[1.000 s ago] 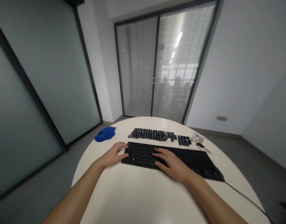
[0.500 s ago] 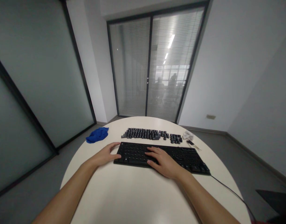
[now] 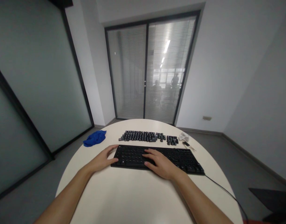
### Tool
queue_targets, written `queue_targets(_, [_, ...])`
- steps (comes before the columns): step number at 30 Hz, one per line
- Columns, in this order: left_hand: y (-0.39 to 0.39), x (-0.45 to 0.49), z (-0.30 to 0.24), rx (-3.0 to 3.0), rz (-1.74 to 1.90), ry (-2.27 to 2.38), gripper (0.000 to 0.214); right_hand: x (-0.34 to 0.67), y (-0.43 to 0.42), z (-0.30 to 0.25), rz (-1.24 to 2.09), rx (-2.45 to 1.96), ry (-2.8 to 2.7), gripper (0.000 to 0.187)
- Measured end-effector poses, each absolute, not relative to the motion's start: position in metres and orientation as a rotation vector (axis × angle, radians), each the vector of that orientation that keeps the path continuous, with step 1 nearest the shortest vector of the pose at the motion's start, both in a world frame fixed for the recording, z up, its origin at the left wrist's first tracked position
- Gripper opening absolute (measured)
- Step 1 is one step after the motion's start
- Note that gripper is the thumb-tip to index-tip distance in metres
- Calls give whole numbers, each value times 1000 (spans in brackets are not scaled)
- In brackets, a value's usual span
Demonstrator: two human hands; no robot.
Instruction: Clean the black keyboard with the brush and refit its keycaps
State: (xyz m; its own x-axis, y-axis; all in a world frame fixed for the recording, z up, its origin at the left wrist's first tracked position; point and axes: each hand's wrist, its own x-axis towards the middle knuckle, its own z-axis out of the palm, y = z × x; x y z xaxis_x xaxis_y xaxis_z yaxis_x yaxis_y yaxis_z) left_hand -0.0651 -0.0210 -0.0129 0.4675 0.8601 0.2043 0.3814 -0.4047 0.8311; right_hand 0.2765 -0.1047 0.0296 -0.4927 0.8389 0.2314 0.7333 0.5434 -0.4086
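Observation:
A long black keyboard (image 3: 131, 157) lies across the round table, a cable running from its right end. Many of its key positions look bare of caps. My left hand (image 3: 103, 159) grips its left end, thumb over the near corner and forefinger at the far corner. Over the middle of the keyboard, my right hand (image 3: 162, 164) rests palm down with fingers spread and nothing in them. Beyond the keyboard, loose black keycaps (image 3: 139, 136) lie in rows, with a smaller group of keycaps (image 3: 172, 140) to their right.
A crumpled blue cloth (image 3: 95, 138) lies at the table's left edge. On the far right are a clear crumpled plastic bag (image 3: 183, 137) and a small tool with a black part (image 3: 187, 145). The black cable (image 3: 223, 188) drops over the right edge of the white table (image 3: 124, 196).
The whole view has shifted slightly, so things sit a little lower and further left. Both hands keep their places on the keyboard.

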Motion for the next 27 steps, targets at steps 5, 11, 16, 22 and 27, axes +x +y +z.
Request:
queue_targets(5, [-30,-56,-1,2209,914,1103,60,293,-107,38,300,-1355,-2357,59])
queue_targets(11, [-44,-36,13,2637,769,1018,61,310,-105,32,342,-1554,-2362,92])
queue_targets(16, [-51,-20,16,2686,616,1063,55,297,-108,25,362,-1594,-2323,95])
queue_targets(22, [-48,-23,16,2633,646,1246,50,285,-111,32,417,-1486,-2348,77])
queue_targets(27, [-41,-32,11,2600,663,1384,54,298,-113,40,365,-1528,-2326,73])
